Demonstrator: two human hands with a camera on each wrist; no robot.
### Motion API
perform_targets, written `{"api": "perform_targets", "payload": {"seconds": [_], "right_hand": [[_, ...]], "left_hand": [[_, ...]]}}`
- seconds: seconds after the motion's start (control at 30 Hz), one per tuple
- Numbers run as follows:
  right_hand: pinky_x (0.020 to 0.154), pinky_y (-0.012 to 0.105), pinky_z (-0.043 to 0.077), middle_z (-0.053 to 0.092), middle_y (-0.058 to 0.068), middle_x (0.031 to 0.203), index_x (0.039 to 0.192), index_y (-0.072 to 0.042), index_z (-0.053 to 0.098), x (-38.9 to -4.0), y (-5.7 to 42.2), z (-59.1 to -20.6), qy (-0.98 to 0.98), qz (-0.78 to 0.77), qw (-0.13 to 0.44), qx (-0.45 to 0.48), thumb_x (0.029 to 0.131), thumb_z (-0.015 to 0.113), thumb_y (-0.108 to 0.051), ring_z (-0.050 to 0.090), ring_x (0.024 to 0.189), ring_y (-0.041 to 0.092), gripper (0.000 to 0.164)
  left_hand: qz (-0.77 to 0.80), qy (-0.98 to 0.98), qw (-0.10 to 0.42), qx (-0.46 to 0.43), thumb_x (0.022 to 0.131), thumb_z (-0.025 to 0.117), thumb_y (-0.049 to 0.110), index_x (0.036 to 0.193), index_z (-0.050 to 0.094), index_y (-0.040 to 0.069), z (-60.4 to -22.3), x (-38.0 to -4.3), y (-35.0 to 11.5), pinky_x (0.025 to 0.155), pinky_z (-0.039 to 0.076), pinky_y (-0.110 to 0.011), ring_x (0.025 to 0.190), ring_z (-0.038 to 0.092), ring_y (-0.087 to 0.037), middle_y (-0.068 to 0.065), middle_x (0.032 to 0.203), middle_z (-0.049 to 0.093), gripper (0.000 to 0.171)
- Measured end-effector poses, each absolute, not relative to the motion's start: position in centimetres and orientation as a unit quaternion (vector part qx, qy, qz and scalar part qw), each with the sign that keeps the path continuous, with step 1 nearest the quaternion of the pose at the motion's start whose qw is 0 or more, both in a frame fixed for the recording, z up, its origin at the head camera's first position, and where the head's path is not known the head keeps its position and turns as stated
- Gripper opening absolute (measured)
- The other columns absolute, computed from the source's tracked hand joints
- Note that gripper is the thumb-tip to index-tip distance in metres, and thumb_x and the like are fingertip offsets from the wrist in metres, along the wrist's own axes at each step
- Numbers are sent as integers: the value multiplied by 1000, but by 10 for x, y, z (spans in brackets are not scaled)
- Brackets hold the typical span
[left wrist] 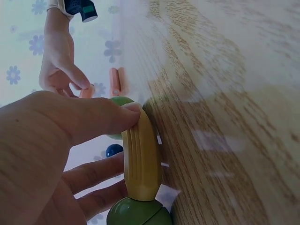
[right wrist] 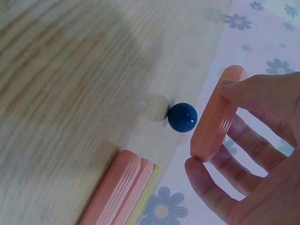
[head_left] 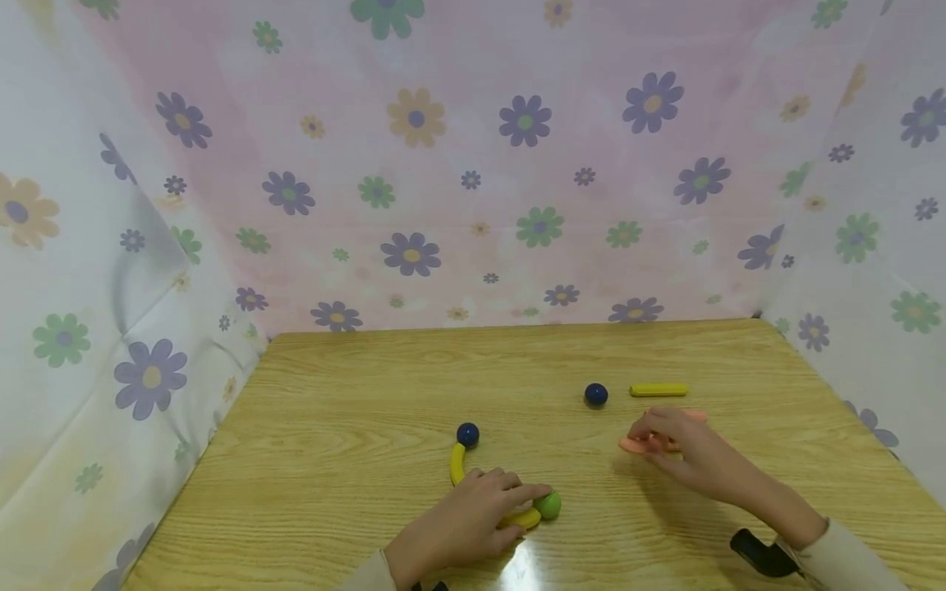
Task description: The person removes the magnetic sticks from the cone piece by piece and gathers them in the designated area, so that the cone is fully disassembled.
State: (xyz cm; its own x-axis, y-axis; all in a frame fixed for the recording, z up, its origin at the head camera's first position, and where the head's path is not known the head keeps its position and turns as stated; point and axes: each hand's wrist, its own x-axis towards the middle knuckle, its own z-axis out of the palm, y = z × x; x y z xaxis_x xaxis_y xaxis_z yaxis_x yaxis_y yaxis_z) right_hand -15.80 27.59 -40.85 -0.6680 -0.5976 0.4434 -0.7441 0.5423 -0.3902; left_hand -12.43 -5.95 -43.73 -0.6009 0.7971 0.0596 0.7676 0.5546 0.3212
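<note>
Orange is the stick (right wrist: pixel 218 115) we see in the right hand (head_left: pixel 689 451), up off the wooden surface (head_left: pixel 355 394). The thumb and fingers pinch it. Close by, two more orange sticks (right wrist: pixel 115 192) lie side by side. Behind them we see a straight yellow stick (head_left: pixel 658 390), with a dark blue ball (head_left: pixel 596 395) to its left.

The left hand (head_left: pixel 476 513) is down low, and its thumb and fingers pinch a bent yellow piece (left wrist: pixel 143 161). We spot a green ball (head_left: pixel 548 506) at the right end of that piece, and one finger reaches to it. A second green ball (left wrist: pixel 138 213) sits at the other end. Past that hand, another yellow piece (head_left: pixel 456 465) pokes out, touching another blue ball (head_left: pixel 468 434).
</note>
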Motion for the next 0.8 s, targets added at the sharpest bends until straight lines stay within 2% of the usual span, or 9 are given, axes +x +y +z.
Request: {"api": "perform_targets", "payload": {"seconds": [0.2, 0.47, 0.8], "right_hand": [[53, 25, 42, 55, -12, 81, 92, -20, 65, -167, 276, -407, -869, 282, 136, 383, 71, 78, 4, 45, 64, 4, 35], [60, 29, 47, 57, -12, 85, 99, -17, 65, -173, 290, -401, -892, 277, 104, 342, 75, 75, 5, 49, 73, 2, 34], [56, 25, 44, 59, -10, 84, 97, -14, 67, -180, 309, -393, -899, 255, 142, 328, 75, 75, 4, 48, 70, 1, 29]], "left_hand": [[156, 881, 46, 443, 92, 62, 31, 143, 40, 33, -437, -124, -60, 78, 40, -25, 95, 50, -3, 10, 111, 58, 55], [149, 884, 53, 439, 92, 63, 33, 144, 39, 33, -435, -123, -60, 77, 40, -25, 98, 51, -4, 9, 113, 58, 58], [153, 882, 46, 444, 91, 63, 32, 144, 40, 32, -435, -123, -61, 77, 40, -26, 96, 51, -4, 9, 112, 58, 57]]}}
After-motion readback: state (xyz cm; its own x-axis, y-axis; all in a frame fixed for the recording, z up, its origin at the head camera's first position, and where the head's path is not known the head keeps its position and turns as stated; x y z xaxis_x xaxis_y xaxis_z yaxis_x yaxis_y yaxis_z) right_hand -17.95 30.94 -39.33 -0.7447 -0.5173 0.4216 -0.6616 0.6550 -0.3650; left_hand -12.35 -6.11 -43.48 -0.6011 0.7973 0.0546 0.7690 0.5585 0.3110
